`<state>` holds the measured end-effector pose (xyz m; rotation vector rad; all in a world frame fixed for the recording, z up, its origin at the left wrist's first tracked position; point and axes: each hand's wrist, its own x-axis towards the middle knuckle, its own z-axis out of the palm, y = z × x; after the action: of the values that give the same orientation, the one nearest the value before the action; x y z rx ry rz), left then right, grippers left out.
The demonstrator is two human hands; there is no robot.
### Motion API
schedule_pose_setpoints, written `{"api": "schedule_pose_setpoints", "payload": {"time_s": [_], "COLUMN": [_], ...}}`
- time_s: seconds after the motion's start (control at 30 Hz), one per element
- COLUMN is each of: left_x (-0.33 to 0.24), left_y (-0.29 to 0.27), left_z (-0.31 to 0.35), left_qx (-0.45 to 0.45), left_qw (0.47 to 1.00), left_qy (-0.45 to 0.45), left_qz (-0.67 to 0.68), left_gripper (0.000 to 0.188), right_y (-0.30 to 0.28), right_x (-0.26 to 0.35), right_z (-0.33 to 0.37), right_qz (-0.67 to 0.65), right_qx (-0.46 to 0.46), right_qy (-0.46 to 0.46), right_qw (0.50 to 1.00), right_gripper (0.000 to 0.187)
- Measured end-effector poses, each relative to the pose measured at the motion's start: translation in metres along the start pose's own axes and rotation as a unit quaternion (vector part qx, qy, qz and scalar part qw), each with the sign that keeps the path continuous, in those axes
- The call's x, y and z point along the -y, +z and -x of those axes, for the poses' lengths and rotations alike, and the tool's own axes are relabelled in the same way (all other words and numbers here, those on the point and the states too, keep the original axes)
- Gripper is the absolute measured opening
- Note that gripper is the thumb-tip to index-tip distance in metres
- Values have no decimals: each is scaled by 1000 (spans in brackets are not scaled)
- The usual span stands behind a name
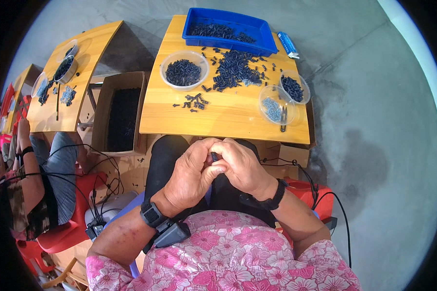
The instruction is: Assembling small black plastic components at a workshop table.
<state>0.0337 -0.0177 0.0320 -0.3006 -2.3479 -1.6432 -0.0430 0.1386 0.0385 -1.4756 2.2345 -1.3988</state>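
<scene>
My left hand (190,169) and my right hand (239,164) meet above my lap, in front of the table's near edge. Both are closed, thumbs and fingers pressed round a small black cylindrical part (214,156). Only its end shows between them; the fingers hide the rest. On the yellow wooden table (218,119) ahead lies a heap of similar black parts (233,70). A few loose black parts (195,102) are scattered closer to me. A round clear tub (206,80) of black parts stands to their left.
At the table's back is a blue tray (272,46) with black parts. Right of the heap stand a tub of black parts (293,89), a tub of small grey-blue pieces (273,109) and small snips (283,128). An open cardboard box (139,131) stands left; another person (31,179) sits beyond.
</scene>
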Motion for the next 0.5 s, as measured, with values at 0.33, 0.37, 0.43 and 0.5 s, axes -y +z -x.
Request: {"api": "schedule_pose_setpoints", "payload": {"time_s": [0.33,0.37,0.43,0.5], "left_x": [16,19,25,31], "left_y": [-7,-12,-7,-4], "left_z": [0,1,1,0], "left_qx": [10,2,-5,-14], "left_qw": [926,919,919,902], "left_qy": [-183,-190,-210,-224], "left_qz": [330,346,332,368], "left_gripper": [36,35,33,32], "right_y": [0,3,5,6], "right_x": [0,0,-2,-2], "right_z": [-4,-6,-5,-4], "right_qz": [171,164,218,243], "right_qx": [-21,-21,-23,-7], "right_qy": [-34,-41,-69,-78], "right_qw": [984,985,973,967], "right_gripper": [31,31,34,37]}}
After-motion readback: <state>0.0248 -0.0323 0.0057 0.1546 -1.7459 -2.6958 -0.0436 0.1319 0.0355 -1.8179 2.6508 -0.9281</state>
